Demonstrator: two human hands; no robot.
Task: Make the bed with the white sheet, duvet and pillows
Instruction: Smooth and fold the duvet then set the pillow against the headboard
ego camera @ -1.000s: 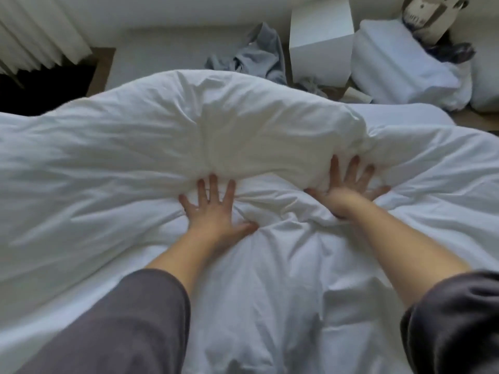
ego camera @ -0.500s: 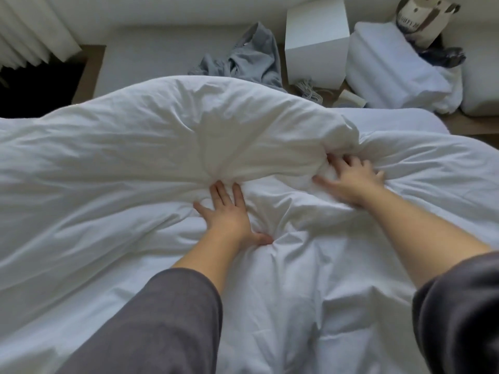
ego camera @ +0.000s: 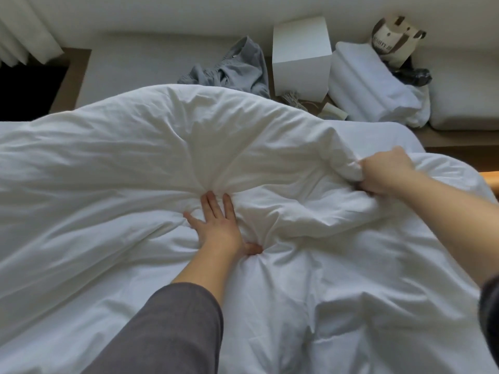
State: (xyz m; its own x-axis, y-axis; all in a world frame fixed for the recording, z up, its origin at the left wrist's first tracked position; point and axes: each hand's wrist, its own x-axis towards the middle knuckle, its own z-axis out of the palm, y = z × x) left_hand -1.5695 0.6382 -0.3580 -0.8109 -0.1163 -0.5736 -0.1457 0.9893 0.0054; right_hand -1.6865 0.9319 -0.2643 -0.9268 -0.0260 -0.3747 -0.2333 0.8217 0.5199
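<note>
A white duvet (ego camera: 151, 147) lies rumpled across the bed, its far part folded back into a thick puffy hump. My left hand (ego camera: 219, 227) presses flat on the duvet at the foot of that hump, fingers straight, fingertips tucked under the fold. My right hand (ego camera: 383, 171) grips a bunched corner of the folded part at the right, fingers curled round the cloth. The white sheet (ego camera: 378, 134) shows on the mattress beyond the fold. A white pillow (ego camera: 370, 85) lies on the floor past the bed.
Beyond the bed sit a white box (ego camera: 301, 54), a crumpled grey garment (ego camera: 235, 70), a paper bag (ego camera: 394, 36) and a long white cushion (ego camera: 467, 95). White curtains (ego camera: 24, 31) hang at the top left. A wooden bed frame edge (ego camera: 490, 179) shows at the right.
My right hand went from flat fingers on the duvet to gripping the fold and has moved right with it. My left hand slid slightly forward and stays pressed flat.
</note>
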